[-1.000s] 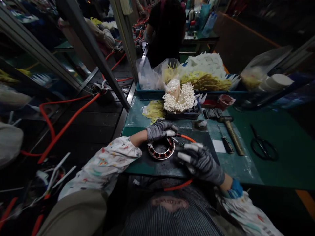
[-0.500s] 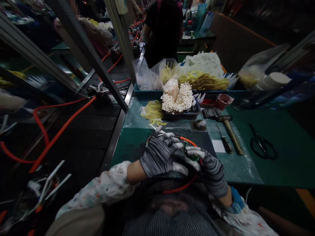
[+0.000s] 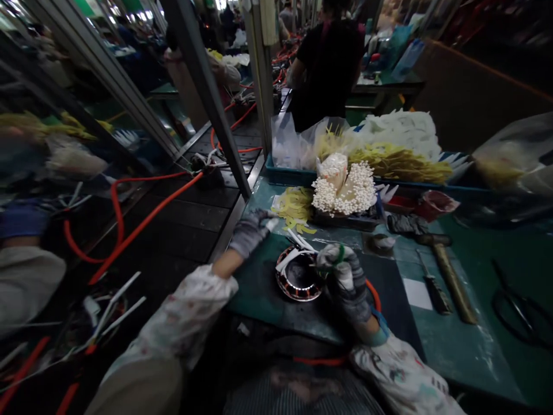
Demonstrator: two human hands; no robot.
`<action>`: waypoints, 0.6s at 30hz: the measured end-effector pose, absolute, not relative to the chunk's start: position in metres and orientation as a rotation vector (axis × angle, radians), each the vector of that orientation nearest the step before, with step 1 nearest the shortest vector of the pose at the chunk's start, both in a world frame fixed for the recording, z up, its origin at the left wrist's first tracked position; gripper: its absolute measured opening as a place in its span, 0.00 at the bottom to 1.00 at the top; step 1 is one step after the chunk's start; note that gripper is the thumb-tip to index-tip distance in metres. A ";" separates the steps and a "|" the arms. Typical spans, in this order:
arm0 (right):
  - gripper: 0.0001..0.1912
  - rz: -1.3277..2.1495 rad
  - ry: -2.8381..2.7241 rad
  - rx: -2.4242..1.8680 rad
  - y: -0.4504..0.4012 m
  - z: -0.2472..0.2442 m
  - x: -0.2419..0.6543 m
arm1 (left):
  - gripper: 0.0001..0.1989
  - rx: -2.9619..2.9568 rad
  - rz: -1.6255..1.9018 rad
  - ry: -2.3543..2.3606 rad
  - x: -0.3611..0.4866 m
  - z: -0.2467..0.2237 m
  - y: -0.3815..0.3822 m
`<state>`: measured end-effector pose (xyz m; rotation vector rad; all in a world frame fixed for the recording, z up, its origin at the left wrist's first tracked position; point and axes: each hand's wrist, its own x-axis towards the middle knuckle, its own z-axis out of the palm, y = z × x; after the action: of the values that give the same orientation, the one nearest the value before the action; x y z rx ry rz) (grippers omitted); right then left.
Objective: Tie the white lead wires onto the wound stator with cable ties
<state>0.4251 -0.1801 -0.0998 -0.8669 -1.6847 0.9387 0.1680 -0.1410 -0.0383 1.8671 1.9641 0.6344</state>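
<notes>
Wound ring [image 3: 284, 285], flat by the front edge of the counter [image 3: 254, 285], towards its left corner — I judge it heavy and stiff, best held by the outer rim; the white sleeves [image 3: 288, 260] look pliable. My right hand [image 3: 352, 282] pinches green strands [image 3: 341, 253]; my left hand [image 3: 249, 231], near yellow strips [image 3: 297, 204], blurs — closure indeterminable.

Dim overall; small bright lights at top left; glare on plastic sheet [image 3: 464, 340]; left hand [image 3: 250, 232] motion-blurred; edges stretched, smeared.

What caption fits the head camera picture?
Left hand near yellow strips, right hand holding a green strand beside the ring.
</notes>
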 end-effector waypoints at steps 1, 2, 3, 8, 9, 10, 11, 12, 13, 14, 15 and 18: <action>0.15 0.997 -1.635 -0.861 -0.177 -0.103 0.426 | 0.13 1.833 0.565 2.034 0.160 -0.042 -0.120; 0.15 1.037 -1.560 -0.868 -0.175 -0.105 0.427 | 0.12 1.805 0.498 2.100 0.155 -0.046 -0.099; 0.15 1.072 -1.510 -0.875 -0.174 -0.107 0.429 | 0.12 1.784 0.431 2.156 0.153 -0.050 -0.079; 0.18 1.196 -1.373 -0.928 -0.176 -0.113 0.436 | 0.16 1.703 0.072 2.258 0.166 -0.058 -0.008; 0.18 1.218 -1.357 -0.931 -0.177 -0.114 0.436 | 0.17 1.675 0.006 2.264 0.169 -0.058 -0.001; 0.18 1.242 -1.341 -0.929 -0.177 -0.114 0.436 | 0.17 1.651 -0.047 2.266 0.171 -0.057 0.004; 0.19 1.266 -1.326 -0.921 -0.178 -0.114 0.436 | 0.17 1.633 -0.086 2.268 0.172 -0.056 0.007; 0.19 1.292 -1.311 -0.908 -0.178 -0.114 0.435 | 0.17 1.624 -0.110 2.270 0.172 -0.056 0.008; 0.18 1.317 -1.296 -0.892 -0.178 -0.113 0.434 | 0.17 1.623 -0.119 2.271 0.171 -0.056 0.007; 0.18 1.339 -1.281 -0.875 -0.178 -0.112 0.434 | 0.17 1.630 -0.112 2.273 0.169 -0.057 0.005; 0.18 1.359 -1.265 -0.858 -0.177 -0.111 0.433 | 0.17 1.645 -0.088 2.275 0.166 -0.057 0.001; 0.17 1.395 -1.220 -0.826 -0.178 -0.107 0.432 | 0.13 1.719 0.072 2.273 0.156 -0.055 -0.016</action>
<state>0.4317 -0.1779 -0.1066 -0.8255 -1.2200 1.3951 0.1558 -0.0159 -0.0554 1.7187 2.2731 0.0719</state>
